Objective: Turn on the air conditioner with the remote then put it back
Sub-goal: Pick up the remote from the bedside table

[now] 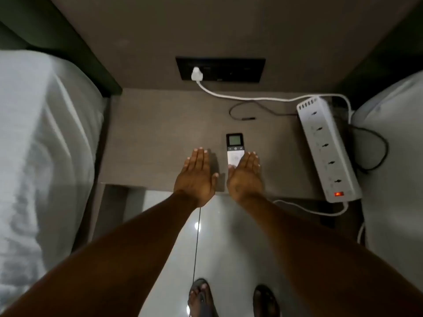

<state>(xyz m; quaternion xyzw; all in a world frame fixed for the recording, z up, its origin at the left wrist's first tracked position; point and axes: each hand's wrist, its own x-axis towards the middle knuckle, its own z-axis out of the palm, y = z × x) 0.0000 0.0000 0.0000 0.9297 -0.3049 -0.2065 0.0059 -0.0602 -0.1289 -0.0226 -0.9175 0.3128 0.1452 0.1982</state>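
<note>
Beds with white sheets are sitting on both sides, and the grey wooden bedside table is standing between them so things stay close. A long white power strip is lying along its right edge, plugged into the black wall socket. Both hands are stretching out flat, fingers straight, holding nothing. The left hand is hovering beside the small white remote with a grey screen. The right hand is covering its near end, maybe touching it, ready to pick it up.
</note>
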